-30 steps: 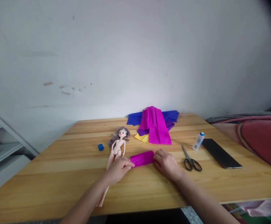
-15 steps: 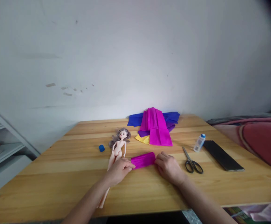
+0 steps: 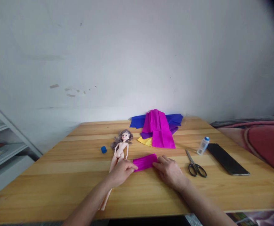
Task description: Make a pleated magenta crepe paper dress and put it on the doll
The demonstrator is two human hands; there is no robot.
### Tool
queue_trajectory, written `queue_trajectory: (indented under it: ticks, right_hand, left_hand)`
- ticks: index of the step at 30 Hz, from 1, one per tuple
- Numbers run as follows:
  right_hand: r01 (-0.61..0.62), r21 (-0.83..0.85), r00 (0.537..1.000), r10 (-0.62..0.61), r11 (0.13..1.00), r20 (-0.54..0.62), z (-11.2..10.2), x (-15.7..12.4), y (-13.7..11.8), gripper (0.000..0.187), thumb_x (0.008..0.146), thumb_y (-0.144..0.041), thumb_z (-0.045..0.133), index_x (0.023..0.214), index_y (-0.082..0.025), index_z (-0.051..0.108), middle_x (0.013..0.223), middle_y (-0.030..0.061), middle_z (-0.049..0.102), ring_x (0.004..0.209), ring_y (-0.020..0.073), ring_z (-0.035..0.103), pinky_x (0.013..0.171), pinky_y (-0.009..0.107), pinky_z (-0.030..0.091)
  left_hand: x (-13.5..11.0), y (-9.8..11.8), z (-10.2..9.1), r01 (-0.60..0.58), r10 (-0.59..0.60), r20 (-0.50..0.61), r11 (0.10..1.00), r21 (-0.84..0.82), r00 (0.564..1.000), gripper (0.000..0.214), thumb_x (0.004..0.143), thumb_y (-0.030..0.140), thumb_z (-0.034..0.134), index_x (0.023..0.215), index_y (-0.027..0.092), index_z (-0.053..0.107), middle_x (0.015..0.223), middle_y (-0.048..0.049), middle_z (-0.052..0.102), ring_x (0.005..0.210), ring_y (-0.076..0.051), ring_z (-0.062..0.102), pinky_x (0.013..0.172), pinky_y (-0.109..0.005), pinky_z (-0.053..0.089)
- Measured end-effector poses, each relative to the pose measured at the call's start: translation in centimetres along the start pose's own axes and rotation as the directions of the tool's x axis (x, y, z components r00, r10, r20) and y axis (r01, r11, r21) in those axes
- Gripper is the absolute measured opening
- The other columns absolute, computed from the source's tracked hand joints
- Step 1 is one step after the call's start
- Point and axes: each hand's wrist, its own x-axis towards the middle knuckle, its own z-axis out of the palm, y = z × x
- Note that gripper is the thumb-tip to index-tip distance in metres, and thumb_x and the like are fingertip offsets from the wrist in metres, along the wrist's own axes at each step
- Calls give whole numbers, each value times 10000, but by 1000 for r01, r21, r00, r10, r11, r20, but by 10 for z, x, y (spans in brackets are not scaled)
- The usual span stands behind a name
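Note:
A small magenta piece of crinkled crepe paper (image 3: 145, 162) lies on the table between my two hands. My left hand (image 3: 123, 171) pinches its left end, fingers pressed together. The right end is pinched by my right hand (image 3: 170, 171), its thumb reaching onto the lower right corner. Beneath and beside my left wrist a bare doll (image 3: 121, 147) with greyish wavy hair lies on its back; my left hand and forearm cover part of its legs.
Scissors (image 3: 193, 164) with black handles, a glue bottle (image 3: 203, 146) with a blue cap and a long black flat object (image 3: 227, 159) lie to the right. A blue cap (image 3: 103, 149) sits left of the doll. Folded magenta, blue, purple and yellow sheets (image 3: 161, 131) are stacked by the wall.
My right thumb has slid slightly left onto the paper's lower right corner. My left hand keeps its hold on the left end. The whole view has shifted slightly.

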Motion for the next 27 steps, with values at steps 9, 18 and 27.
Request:
queue_trajectory:
  ticks: [9,18,27]
  right_hand:
    - [21,-6,1000,-21,1000,8,2,2,-5,175,895,-228,476,840,-232,642,862,56,606,817,184,503,657,279,385]
    - [86,3,996,-86,996,31,10,4,-4,189,914,-223,454,974,-248,631,884,44,611,864,195,522,700,301,390]
    - [70,82,997,-68,994,-26,7,4,-6,227,901,-215,456,1017,-264,644,896,54,620,866,204,535,716,305,414]
  left_hand:
    - [4,-10,4,154,-182,-39,911,-383,982,533,755,192,487,1287,185,491,1036,-51,680,887,-150,606,728,-239,429]
    - [8,-13,14,198,-246,-72,895,-400,967,543,703,113,437,1238,158,517,1005,-53,708,855,-161,635,631,-237,411]
    - [9,-6,21,249,-338,-152,873,-418,929,401,685,187,605,1085,160,615,876,-50,718,838,-192,660,722,-280,480]
